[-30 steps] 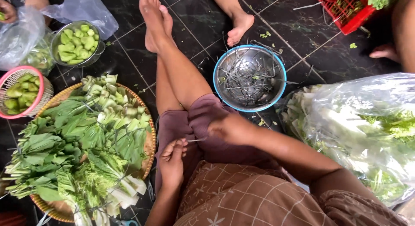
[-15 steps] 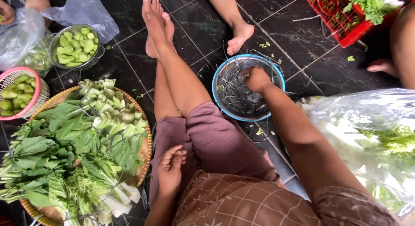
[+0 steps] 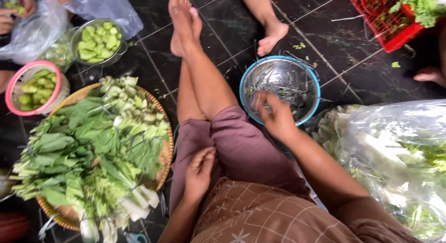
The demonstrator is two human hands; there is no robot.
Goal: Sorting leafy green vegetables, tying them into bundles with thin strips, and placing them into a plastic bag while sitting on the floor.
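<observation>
Position: I sit on the dark tiled floor [image 3: 153,52] with legs stretched forward. My right hand [image 3: 276,115] reaches over the near rim of the steel bowl [image 3: 297,68], which has a blue edge and sits just ahead of that hand. My fingers are spread and loose; the grip is open and holds nothing that I can make out. Thin green stem trimmings [image 3: 274,87] lie scattered inside the bowl, just beyond my fingertips.

My left hand [image 3: 200,168] rests on my thigh, on the mauve shorts [image 3: 241,150]. Its fingers curl slightly, yet the grip appears empty.

Handling judgement: the trimmings look light, limp and thin, likely damp, so they would cling to the metal. I would pinch them in small bunches with the fingertips. The bowl looks stiff, light and smooth; its rolled rim is the place to take hold.

Surroundings: far to the left of my left hand, a woven tray [image 3: 163,150] carries a heap of leafy greens [image 3: 88,150]. To the right of my right hand lies a clear plastic bag of greens [image 3: 399,154]. Far ahead on the left stand a metal bowl of cut green pieces [image 3: 97,40] and a pink basket [image 3: 14,87]. Another person's foot [image 3: 272,36] rests beyond the steel bowl.
</observation>
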